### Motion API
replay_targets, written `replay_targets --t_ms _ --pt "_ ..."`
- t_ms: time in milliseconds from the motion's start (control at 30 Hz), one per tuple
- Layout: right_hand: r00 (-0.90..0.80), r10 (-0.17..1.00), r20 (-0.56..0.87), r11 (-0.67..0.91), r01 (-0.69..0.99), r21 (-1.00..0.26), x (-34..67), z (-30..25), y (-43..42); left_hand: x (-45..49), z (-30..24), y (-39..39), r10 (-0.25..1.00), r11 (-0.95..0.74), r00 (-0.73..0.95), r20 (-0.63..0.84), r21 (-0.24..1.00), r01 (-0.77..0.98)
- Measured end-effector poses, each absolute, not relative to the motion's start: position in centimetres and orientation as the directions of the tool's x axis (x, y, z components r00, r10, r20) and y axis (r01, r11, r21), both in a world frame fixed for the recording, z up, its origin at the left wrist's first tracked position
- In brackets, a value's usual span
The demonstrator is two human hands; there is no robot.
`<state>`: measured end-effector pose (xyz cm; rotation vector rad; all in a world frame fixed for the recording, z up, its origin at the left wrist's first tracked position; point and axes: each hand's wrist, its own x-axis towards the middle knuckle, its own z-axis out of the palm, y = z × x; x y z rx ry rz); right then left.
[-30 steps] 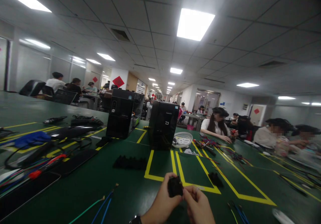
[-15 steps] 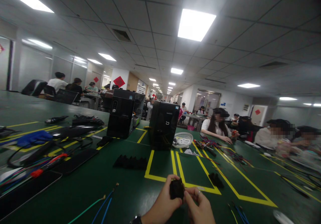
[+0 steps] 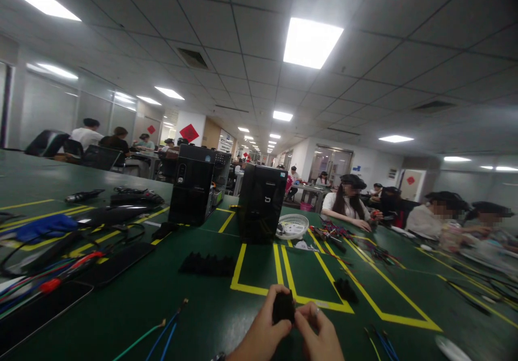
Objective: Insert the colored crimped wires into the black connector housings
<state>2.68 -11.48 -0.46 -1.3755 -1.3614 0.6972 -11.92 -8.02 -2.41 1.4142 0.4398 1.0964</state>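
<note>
A small black blocky part (image 3: 283,308) is held up in front of me, over the green table (image 3: 210,318). My left hand (image 3: 265,326) is closed around it, thumb below and fingers along the top. My right hand (image 3: 318,331) meets its right side, thumb and forefinger pinched together there; any small piece between those fingertips is too small to make out. Beyond my hands lies a row of similar black parts (image 3: 207,264). A smaller black cluster (image 3: 346,291) sits to the right, by the yellow tape.
Two black computer towers (image 3: 262,204) stand mid-table, with a white basket (image 3: 292,226) beside them. Blue and green cables (image 3: 162,336) lie at front left, others (image 3: 384,342) at front right. Tangled wires (image 3: 48,269) cover the left side. A co-worker (image 3: 348,204) sits across at the right.
The view has shifted slightly, so the scene sits a little further left. The black part appears turned slightly in my left hand; both hands remain on it.
</note>
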Motion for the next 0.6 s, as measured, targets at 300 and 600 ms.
replay_targets --t_ms 300,600 --pt "0.213 0.954 0.21 0.133 0.325 -0.936 3.3 -1.3 -10.9 -11.6 -1.9 -8.8 0.794 -0.273 0.472 0.383 0.918 -0.286" --pt "0.197 0.965 0.175 0.114 0.289 -0.951 3.2 -1.6 -10.7 -11.5 -2.0 -9.4 0.803 -0.333 0.443 0.4 0.916 -0.224"
